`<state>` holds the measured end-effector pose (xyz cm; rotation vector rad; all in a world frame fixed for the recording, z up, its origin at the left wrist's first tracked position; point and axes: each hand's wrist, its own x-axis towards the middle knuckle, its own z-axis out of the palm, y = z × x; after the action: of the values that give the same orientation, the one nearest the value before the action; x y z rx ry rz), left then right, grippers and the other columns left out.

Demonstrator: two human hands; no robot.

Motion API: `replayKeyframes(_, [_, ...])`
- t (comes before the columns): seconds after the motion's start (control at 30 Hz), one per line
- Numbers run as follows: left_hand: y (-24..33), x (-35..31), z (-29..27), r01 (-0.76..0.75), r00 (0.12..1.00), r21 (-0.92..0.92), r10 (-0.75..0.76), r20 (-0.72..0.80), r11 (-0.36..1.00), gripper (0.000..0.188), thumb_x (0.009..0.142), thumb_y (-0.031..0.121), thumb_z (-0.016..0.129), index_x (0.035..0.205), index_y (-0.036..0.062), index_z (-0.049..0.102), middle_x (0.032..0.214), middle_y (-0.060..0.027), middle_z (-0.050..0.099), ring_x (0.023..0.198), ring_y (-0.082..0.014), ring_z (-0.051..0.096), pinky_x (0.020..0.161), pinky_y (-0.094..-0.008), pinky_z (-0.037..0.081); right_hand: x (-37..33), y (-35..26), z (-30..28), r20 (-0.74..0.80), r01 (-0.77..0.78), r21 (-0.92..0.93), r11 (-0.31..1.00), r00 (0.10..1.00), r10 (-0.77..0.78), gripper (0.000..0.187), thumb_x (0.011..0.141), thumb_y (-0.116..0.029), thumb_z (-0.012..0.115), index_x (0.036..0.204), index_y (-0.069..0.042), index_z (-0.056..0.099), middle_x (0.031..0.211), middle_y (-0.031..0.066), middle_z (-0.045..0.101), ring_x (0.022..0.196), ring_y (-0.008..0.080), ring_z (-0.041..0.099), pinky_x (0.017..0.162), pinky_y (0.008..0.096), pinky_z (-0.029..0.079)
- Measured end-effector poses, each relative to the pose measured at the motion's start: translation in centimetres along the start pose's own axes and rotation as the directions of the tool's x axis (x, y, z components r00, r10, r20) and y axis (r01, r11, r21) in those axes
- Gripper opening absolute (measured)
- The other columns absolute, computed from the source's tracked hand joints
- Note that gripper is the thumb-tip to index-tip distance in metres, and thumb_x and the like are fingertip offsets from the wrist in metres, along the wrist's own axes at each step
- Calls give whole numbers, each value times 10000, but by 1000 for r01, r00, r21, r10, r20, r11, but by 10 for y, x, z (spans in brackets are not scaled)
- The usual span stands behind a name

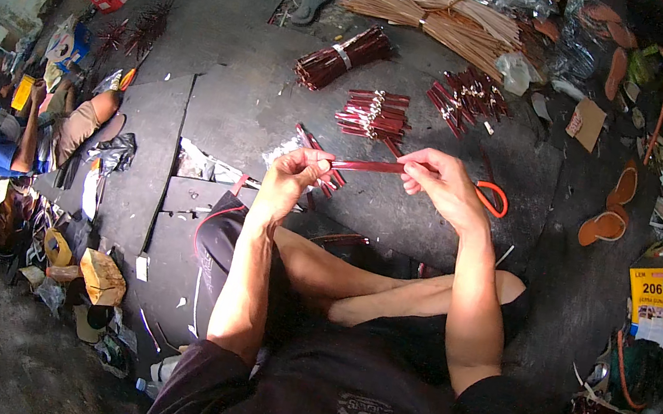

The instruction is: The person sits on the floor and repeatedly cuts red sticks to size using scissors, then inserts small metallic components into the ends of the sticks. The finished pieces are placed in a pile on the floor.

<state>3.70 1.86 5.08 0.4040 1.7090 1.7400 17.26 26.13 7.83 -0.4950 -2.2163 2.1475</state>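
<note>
A narrow, glossy dark red strap [367,165] is stretched level between my two hands, above the dark floor. My left hand [290,178] pinches its left end between thumb and fingers. The other end is pinched by my right hand [446,187]. An orange loop [494,200], like a scissors handle, sticks out beside my right hand; the rest of it is hidden. Just beyond the strap lies a stack of short dark red straps [372,115] with shiny metal bits along its middle. More red straps [337,178] lie under and beside my left hand.
Further off are a tied bundle of dark red strips [342,58], another strap pile [467,102] and long tan strips [427,15]. Orange-brown soles [609,216] and a yellow box [660,287] are at right. A person [26,127] sits at left near a clutter of scraps.
</note>
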Motion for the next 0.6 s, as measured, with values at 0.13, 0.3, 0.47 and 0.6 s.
replayKeyframes(0.13, [20,-16,3,69,995,-618,-10,98,783,265,969,121,572,1190,-26,585,971,-105,685,902,-174,680,771,-247,560,-15,-17,5,108,29,518,855,989,-99,257,969,-145,576,1157,29,595,951,102,669,862,167,662,809,315,552])
replayKeyframes(0.3, [10,-23,34,219,973,-908,-10,231,357,226,982,127,545,1171,7,582,1016,-124,673,930,-229,669,823,-328,570,-12,0,22,149,-66,863,501,981,-127,280,965,-99,561,1220,13,556,1020,130,675,912,210,680,853,363,569])
replayKeyframes(0.47, [5,-22,60,282,959,-946,-64,275,158,237,985,85,525,1200,1,578,1023,-110,665,939,-189,644,836,-300,548,-11,7,42,141,-88,876,474,987,-78,238,987,-131,530,1182,-3,577,1049,95,675,923,186,676,853,349,568])
replayKeyframes(0.6, [1,-24,64,295,955,-940,-84,285,169,225,985,75,522,1190,-10,564,1040,-98,642,949,-173,626,817,-278,538,-11,9,41,121,-57,882,468,987,-108,228,991,-139,524,1171,-12,585,1077,105,668,937,196,668,868,357,560])
